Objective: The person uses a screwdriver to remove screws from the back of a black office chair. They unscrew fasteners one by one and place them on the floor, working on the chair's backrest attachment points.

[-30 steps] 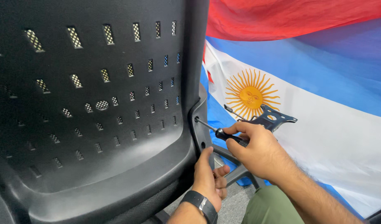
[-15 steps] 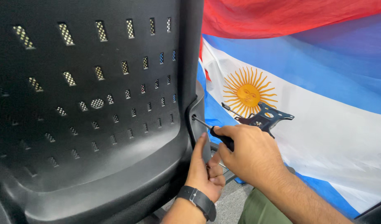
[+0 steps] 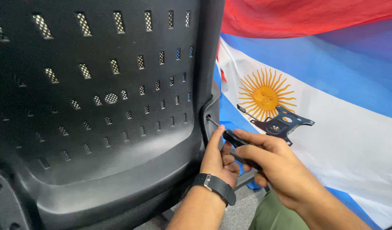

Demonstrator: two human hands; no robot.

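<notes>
Right hand: the right hand (image 3: pixel 274 166) has its grip closed round the black handle of a slim metal-shafted screwdriver (image 3: pixel 230 135), tip aimed left into a hole in the chair's side bracket.
Left hand: the left hand (image 3: pixel 221 159), wearing a black wristwatch (image 3: pixel 215 187), presses against the bracket just below the shaft, seemingly to steady it; its grip holds nothing visible.
Chair: black perforated plastic chair back (image 3: pixel 98 106), filling the left.
Far right: black metal mounting plate (image 3: pixel 283 124) lying on a blue, white and red cloth with a yellow sun (image 3: pixel 332 85).

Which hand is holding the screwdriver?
The right hand grips the screwdriver by its black handle. The left hand, the one with the black watch, only rests a finger by the shaft against the chair.
</notes>
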